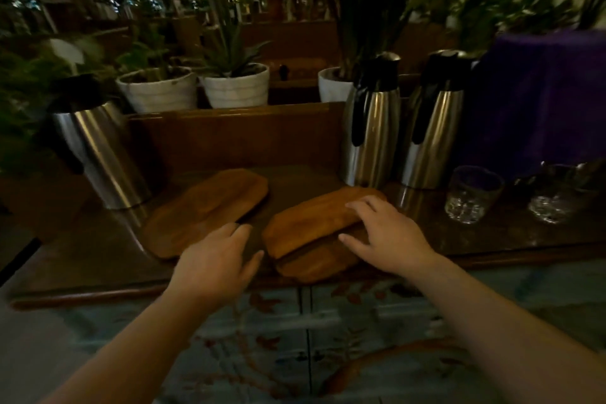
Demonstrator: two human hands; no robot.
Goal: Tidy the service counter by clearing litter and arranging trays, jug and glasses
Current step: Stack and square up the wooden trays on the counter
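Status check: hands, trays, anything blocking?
Right hand resting on stacked trays, fingers spread. Left hand open, beside single tray. Glasses to the right, clear of trays.

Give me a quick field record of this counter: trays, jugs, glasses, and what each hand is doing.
trays: single tray on the left; stack of two on the right
jugs: one steel jug left, two at right rear
glasses: two, far right
left hand: open, between the trays
right hand: resting on the stack
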